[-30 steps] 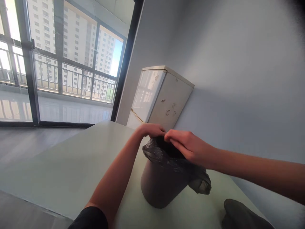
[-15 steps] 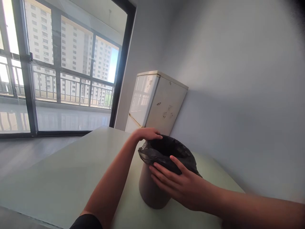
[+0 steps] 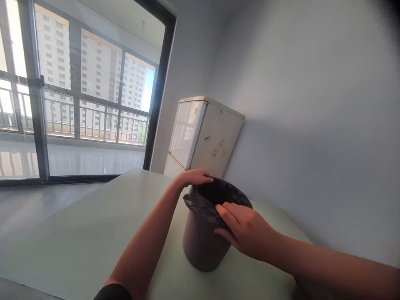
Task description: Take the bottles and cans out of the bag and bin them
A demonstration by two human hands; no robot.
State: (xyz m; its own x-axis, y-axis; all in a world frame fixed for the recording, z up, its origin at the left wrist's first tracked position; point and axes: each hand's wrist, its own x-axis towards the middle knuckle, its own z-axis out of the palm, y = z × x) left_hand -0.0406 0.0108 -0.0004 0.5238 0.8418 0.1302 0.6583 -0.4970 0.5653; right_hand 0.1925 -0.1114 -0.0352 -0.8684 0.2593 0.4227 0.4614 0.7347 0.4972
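A dark grey-brown trash can (image 3: 203, 243) stands upright on a pale green tabletop (image 3: 125, 216). Lining it is a black trash bag (image 3: 201, 208), its edge folded outward over the rim. On the far left of the rim rests my left hand (image 3: 195, 177), gripping the bag edge and rim; its fingertips are hidden inside or behind. My right hand (image 3: 245, 225) is closed over the near right rim, fingers over the top and thumb outside, with the bag pinched against the can. The inside of the can looks dark.
A white refrigerator (image 3: 215, 137) with flower marks stands beyond the table, against the grey wall (image 3: 296, 104). To the left are dark-framed glass sliding doors (image 3: 93, 91), with a balcony railing and tall buildings behind them.
My right hand went from lying flat with spread fingers on the can's outside to gripping the rim and bag. The bag's right edge hangs less far out. My left hand stays on the rim.
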